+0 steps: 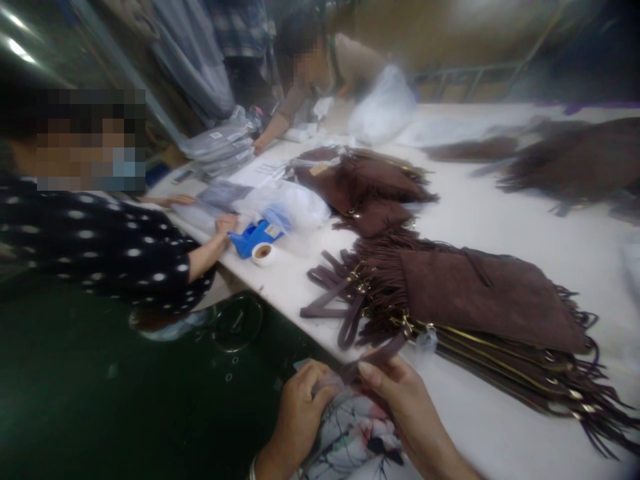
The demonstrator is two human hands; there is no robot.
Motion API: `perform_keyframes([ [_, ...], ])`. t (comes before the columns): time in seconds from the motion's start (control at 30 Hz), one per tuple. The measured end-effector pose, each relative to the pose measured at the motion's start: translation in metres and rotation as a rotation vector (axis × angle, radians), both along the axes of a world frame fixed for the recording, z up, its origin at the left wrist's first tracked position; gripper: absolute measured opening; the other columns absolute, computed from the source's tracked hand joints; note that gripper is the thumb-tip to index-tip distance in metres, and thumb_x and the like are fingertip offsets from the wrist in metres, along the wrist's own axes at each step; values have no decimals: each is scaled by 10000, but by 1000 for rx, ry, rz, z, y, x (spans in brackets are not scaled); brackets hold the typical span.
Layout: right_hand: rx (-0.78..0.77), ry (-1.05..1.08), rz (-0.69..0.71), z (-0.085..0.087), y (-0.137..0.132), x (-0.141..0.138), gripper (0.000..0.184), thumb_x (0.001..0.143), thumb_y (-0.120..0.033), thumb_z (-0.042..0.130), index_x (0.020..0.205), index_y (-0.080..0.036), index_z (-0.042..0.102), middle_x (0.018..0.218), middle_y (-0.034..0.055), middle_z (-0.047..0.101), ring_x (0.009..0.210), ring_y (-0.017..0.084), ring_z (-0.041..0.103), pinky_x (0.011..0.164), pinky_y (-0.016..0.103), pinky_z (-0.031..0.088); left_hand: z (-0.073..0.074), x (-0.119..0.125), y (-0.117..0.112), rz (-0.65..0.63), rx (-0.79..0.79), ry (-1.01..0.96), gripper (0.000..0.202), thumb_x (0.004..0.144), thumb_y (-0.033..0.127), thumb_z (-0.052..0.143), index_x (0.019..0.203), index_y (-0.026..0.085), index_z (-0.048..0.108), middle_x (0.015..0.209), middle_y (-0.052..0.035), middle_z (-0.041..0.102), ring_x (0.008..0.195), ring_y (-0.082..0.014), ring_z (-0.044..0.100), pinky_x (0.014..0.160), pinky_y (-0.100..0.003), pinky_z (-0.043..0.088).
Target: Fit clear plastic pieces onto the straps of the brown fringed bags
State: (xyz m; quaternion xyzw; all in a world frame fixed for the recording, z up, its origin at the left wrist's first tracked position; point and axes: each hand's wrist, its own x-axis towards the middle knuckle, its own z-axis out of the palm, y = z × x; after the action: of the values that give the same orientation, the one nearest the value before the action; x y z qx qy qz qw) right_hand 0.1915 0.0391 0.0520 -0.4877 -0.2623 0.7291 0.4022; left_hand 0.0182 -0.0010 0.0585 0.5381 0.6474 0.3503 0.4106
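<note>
My left hand (pixel 300 407) and my right hand (pixel 400 400) meet at the near edge of the white table (pixel 500 220). Both pinch a brown strap (pixel 380 353) that runs up to a stack of brown fringed suede bags (pixel 480 300). The fingers of both hands are closed on the strap end. A floral patterned cloth (pixel 355 433) lies under my hands. Loose straps with gold clasps (pixel 345 293) spread out left of the stack.
A second pile of brown fringed bags (pixel 365 187) lies further back, another (pixel 575 160) at the far right. A person in a dotted top (pixel 100 247) works at the left beside a blue tape dispenser (pixel 255 239). Another person (pixel 325 73) handles plastic bags (pixel 220 143) beyond.
</note>
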Motion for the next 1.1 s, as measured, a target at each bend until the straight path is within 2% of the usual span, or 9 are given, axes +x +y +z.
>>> perform_keyframes([
  [0.17,57,-84,-30,2,1,-8,356,651,-423,803,867,-181,657,821,34,693,755,201,612,665,293,479,0,4,1,-25,-46,3,110,819,183,594,711,202,597,800,-5,626,789,-178,583,725,-259,408],
  [0.37,50,-125,-59,0,-2,-6,369,678,-455,772,900,-184,653,865,56,708,790,233,634,658,308,497,-1,6,2,-44,-62,-24,106,825,209,593,724,197,625,790,-14,636,774,-185,586,705,-259,410],
  [0.67,69,-141,-56,-2,0,-9,387,672,-457,772,907,-171,659,873,75,721,792,245,643,644,312,503,0,9,2,-11,-79,-38,99,801,194,611,703,186,619,770,-9,629,763,-175,578,701,-252,401],
  [0.9,129,-206,-15,-4,-4,-1,334,691,-452,763,879,-190,672,834,49,709,782,237,635,641,300,503,-7,10,3,133,-221,-195,128,741,220,664,646,157,606,636,24,557,619,-133,501,566,-223,367],
  [1.1,190,-280,37,-8,-5,5,325,710,-461,743,879,-193,672,842,56,707,771,241,633,654,310,501,-10,12,2,126,-306,-365,122,747,238,667,689,143,618,634,11,596,599,-129,515,551,-220,365],
])
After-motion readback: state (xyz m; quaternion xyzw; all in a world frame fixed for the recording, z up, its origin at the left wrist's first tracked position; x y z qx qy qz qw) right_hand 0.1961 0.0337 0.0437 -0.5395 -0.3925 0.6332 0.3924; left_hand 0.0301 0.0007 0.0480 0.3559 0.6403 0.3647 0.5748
